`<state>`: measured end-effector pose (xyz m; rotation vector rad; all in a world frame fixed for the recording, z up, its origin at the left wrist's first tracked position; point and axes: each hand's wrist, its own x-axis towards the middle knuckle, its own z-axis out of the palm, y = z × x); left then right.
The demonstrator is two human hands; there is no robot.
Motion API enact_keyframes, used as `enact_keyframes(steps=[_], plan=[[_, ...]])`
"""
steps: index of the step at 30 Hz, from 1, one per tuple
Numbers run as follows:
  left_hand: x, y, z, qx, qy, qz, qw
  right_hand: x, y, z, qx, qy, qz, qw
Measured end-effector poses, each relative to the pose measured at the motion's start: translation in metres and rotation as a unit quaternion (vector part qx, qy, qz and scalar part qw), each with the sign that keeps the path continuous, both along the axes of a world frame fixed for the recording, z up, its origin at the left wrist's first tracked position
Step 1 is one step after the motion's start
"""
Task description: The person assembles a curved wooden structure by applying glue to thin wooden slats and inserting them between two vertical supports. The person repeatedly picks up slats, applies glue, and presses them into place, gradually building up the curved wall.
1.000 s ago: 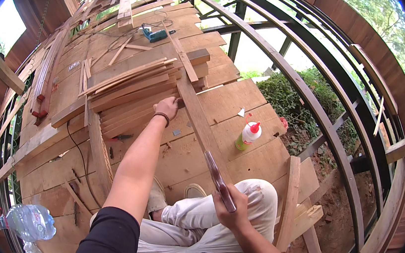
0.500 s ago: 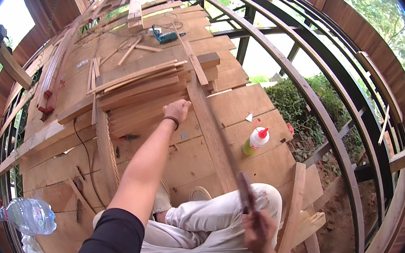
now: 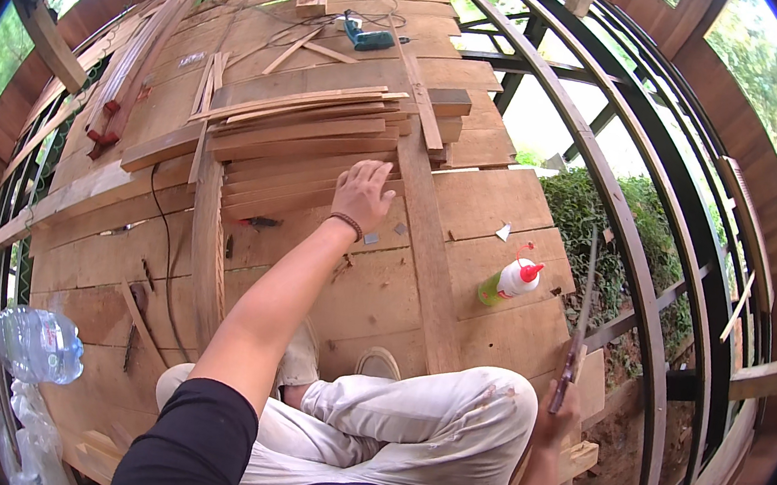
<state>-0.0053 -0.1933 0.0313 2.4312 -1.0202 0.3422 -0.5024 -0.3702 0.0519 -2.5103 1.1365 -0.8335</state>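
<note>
My left hand (image 3: 364,194) is open, fingers spread, at the right end of a stack of thin wooden boards (image 3: 292,166); whether it touches them I cannot tell. Just right of its fingertips runs a long wooden beam (image 3: 427,257). Beyond my right knee, my right hand (image 3: 558,417) is closed round the brown handle of what looks like a handsaw (image 3: 586,294). Its long thin blade shows edge-on, pointing up and away over the gap beside the floor. A white and green glue bottle (image 3: 510,282) with a red cap stands between the beam and the saw.
A teal power tool (image 3: 366,37) with a cord lies at the back. Near my left arm rests a large clear plastic bottle (image 3: 37,344). Dark metal beams (image 3: 631,261) cross the open drop on the right, with plants and soil below. Reddish wood strips (image 3: 122,97) lie far left.
My left hand has opened from a fist at the boards' end. My right hand has carried the saw from over my knee out to the right. The view has shifted slightly.
</note>
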Motion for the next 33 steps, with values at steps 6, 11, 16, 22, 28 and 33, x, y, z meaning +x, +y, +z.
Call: enact_keyframes(steps=[6, 11, 16, 22, 28, 33], plan=[[-0.002, 0.000, -0.011, 0.106, 0.022, -0.037, 0.993, -0.010, -0.043, -0.116, -0.046, 0.120, 0.152, 0.980], [0.016, 0.016, -0.013, 0.071, 0.004, -0.025, 0.997, -0.004, -0.020, -0.168, -0.029, 0.151, 0.148, 0.977], [0.016, 0.008, -0.007, 0.038, 0.027, -0.067, 0.997, -0.015, -0.016, -0.207, -0.036, 0.234, 0.104, 0.966], [0.017, 0.027, 0.004, 0.056, 0.017, -0.072, 0.996, 0.031, -0.003, -0.149, 0.065, 0.278, 0.120, 0.951], [0.015, 0.020, -0.004, 0.028, 0.000, -0.079, 0.996, 0.033, 0.004, -0.146, 0.080, 0.301, 0.089, 0.946], [0.015, 0.023, -0.008, 0.006, -0.020, -0.082, 0.996, 0.036, 0.001, -0.141, 0.112, 0.344, 0.104, 0.926]])
